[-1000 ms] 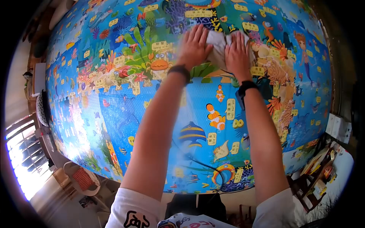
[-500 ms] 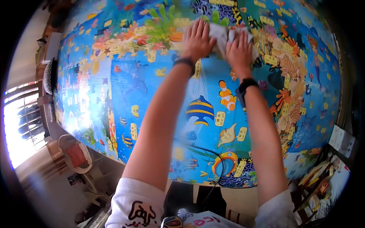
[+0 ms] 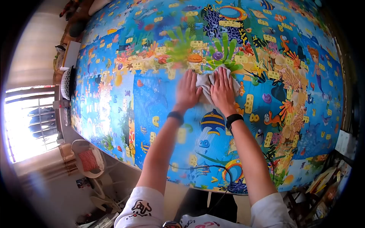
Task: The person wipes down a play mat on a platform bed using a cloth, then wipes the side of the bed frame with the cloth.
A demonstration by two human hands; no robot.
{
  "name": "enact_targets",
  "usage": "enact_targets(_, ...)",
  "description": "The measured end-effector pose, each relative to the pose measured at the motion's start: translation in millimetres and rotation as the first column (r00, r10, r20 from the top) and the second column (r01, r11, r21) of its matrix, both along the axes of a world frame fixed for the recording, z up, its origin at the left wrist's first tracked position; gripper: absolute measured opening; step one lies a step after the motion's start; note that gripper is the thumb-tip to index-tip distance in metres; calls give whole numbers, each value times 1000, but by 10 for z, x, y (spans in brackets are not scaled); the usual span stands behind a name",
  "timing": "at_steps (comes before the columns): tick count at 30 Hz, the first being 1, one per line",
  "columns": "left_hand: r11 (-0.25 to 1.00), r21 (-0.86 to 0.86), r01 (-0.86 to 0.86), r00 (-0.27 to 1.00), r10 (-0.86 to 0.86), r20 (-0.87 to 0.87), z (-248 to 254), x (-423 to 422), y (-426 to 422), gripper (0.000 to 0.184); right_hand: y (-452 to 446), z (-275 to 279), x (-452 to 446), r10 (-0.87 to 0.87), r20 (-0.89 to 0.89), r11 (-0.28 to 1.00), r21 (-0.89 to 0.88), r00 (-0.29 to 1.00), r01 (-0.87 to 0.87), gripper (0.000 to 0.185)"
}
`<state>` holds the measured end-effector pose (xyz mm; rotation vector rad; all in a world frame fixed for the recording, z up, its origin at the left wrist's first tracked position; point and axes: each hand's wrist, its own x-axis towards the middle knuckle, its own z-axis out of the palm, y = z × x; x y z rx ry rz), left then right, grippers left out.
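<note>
A crumpled light grey cloth (image 3: pixel 204 83) lies on a blue cover printed with sea animals (image 3: pixel 148 89). My right hand (image 3: pixel 223 93) rests on top of the cloth, fingers stretched forward and flat. My left hand (image 3: pixel 187 92), slightly blurred, lies flat at the cloth's left edge with its fingers straight. Whether its thumb side presses on the cloth is hard to make out. Each wrist wears a dark band. Just nearer to me than the cloth is a printed striped fish (image 3: pixel 213 122).
A thin black cable (image 3: pixel 197 167) crosses the near part of the cover. At the lower left stands a chair with a red cushion (image 3: pixel 88 161), beside a bright window (image 3: pixel 32 121). White boxes (image 3: pixel 345 143) and piled items sit at the right edge.
Both hands and the cloth have come back toward me over the cover, with the arms now more bent. The view has also shifted, showing more of the far side.
</note>
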<state>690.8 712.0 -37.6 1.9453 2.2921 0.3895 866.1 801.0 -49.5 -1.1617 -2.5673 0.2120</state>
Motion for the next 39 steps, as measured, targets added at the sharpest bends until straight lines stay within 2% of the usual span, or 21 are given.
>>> enact_targets(2, 1000, -21, 6, 1000, -6, 14, 40, -98, 124, 72, 126, -17, -94, 23, -26, 1000, 21, 999, -22, 62)
enact_targets(8, 995, 101, 2, 1000, 0, -15, -31, -423, 590, 68, 505, -126, -622, -64, -49, 996, 64, 997, 67, 59)
enact_targets(11, 991, 135, 21, 999, -17, -27, -81, -632, 839, 68, 718, -199, -898, -108, -12, 984, 143, 994, 108, 58)
enact_targets(12, 987, 162, 18, 993, 1, -114, -105, -699, 936, 67, 797, -241, -995, -117, -24, 980, 161, 993, 119, 58)
enact_targets(16, 981, 188, 50, 996, -34, -88, -256, -1050, 1321, 65, 1076, -260, -1329, -159, -45, 966, 201, 986, 164, 56)
enact_targets(19, 964, 238, 118, 988, -89, -129, -363, -1322, 1643, 65, 1281, -302, -1551, -205, -62, 951, 223, 977, 214, 55)
enact_targets(24, 930, 300, 214, 977, -197, -88, -470, -1611, 2035, 65, 1526, -435, -1782, -277, -69, 889, 360, 958, 283, 51)
enact_targets(28, 909, 343, 235, 971, -200, -134, -580, -1728, 2249, 66, 1736, -563, -1869, -286, -82, 860, 417, 955, 294, 53)
enact_targets(31, 930, 324, 175, 984, -157, -83, -707, -1700, 2323, 66, 1703, -470, -1831, -350, 168, 878, 403, 922, 260, 53)
enact_targets(32, 929, 336, 155, 985, -120, -122, -804, -1657, 2342, 64, 1558, -387, -1821, -257, -56, 822, 512, 965, 248, 48)
enact_targets(35, 925, 337, 175, 984, -153, -90, -773, -1675, 1960, 65, 1527, -753, -1732, -374, 68, 860, 400, 925, 318, 55)
enact_targets(36, 871, 444, 211, 977, -170, -130, -813, -1717, 1771, 63, 1219, -580, -1797, -318, -83, 865, 382, 945, 325, 55)
enact_targets(39, 898, 334, 286, 955, -239, -177, -603, -1893, 1156, 67, 722, -515, -1819, -359, 48, 885, 334, 932, 324, 57)
